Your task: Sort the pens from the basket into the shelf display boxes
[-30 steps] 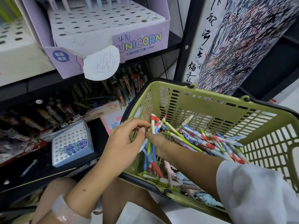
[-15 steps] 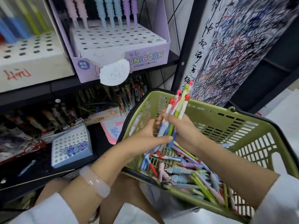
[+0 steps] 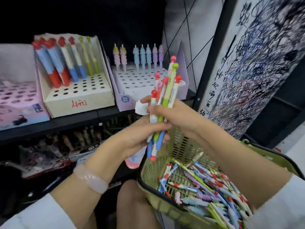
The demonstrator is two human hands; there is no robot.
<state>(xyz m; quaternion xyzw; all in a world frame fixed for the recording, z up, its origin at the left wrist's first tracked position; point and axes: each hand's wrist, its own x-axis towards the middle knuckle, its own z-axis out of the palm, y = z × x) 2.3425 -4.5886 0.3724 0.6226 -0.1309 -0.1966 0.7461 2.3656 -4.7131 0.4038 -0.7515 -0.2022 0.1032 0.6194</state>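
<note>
Bundle of pens [image 3: 166, 96]: held upright above the near-left corner of the basket, in front of the shelf; red, pink and green round caps at the top, blue grips and one red cap at the bottom.
Left hand [image 3: 140, 138]: fingers curled round the lower part of the bundle, gripping it.
Right hand [image 3: 178, 116]: fingers wrapped round the middle of the bundle from the right, holding it.
Bracelet [image 3: 90, 179]: pale pink, on the left wrist.
Basket [image 3: 165, 204]: green plastic with a black rim, below the hands at lower right.
Loose pens [image 3: 206, 192]: many, mixed colours, lying heaped inside the basket.
Cream box [image 3: 79, 96]: on the shelf, red writing on its front; red, blue and green pens stand in its back rows, front holes open.
Purple box [image 3: 137, 83]: on the shelf just right of the cream box; pink, blue and purple pens stand along its back row.
Pink box [image 3: 19, 103]: at far left on the shelf.
Shelf [image 3: 66, 123]: black, carrying the three boxes.
Scribbled panel [image 3: 257, 63]: at right, covered in ink marks.
</note>
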